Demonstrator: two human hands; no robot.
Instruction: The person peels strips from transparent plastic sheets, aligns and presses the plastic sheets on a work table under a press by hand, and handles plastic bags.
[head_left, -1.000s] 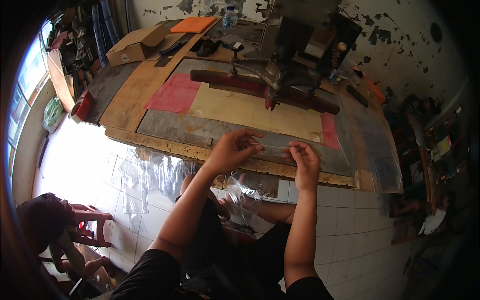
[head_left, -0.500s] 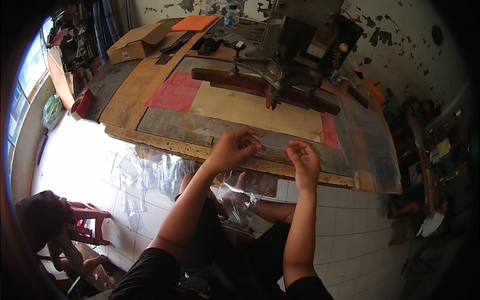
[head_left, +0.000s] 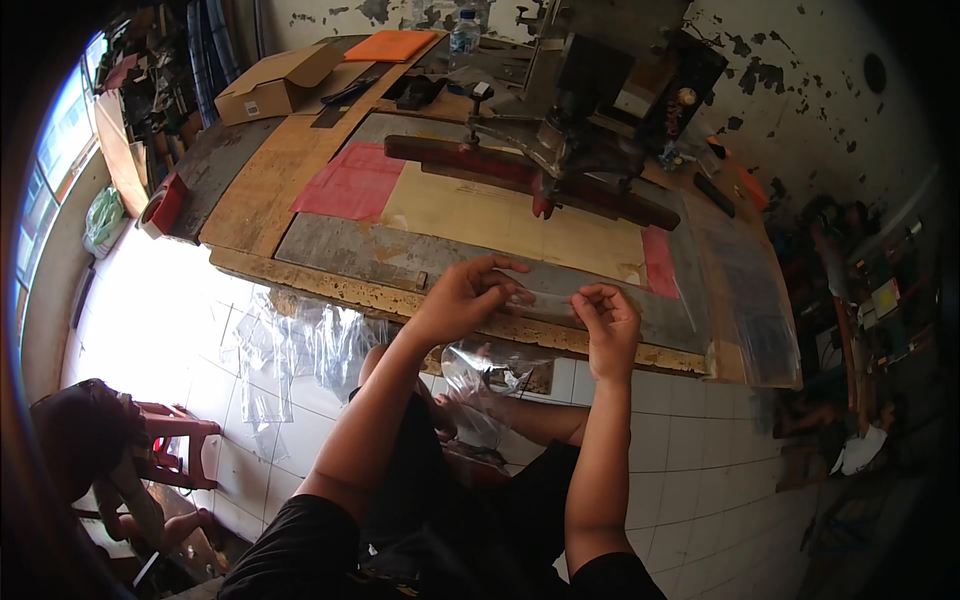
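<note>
Head view: left hand (head_left: 468,303) and right hand (head_left: 608,325) are apart, pinching clear film (head_left: 548,298) between them, above the surface (head_left: 345,245); beyond them is peeling wall (head_left: 815,75). The film's edges are unclear.

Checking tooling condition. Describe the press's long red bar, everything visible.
The long red bar is narrow, straight and dark red, metal-looking, its finish worn and patchy. It slants across the table, left end farther from the person, over a yellow sheet. Grey bracket arms meet it from behind; a small brighter red piece juts down near mid-length. Neither hand touches it. Whether its underside meets the sheet, I can't tell.
</note>
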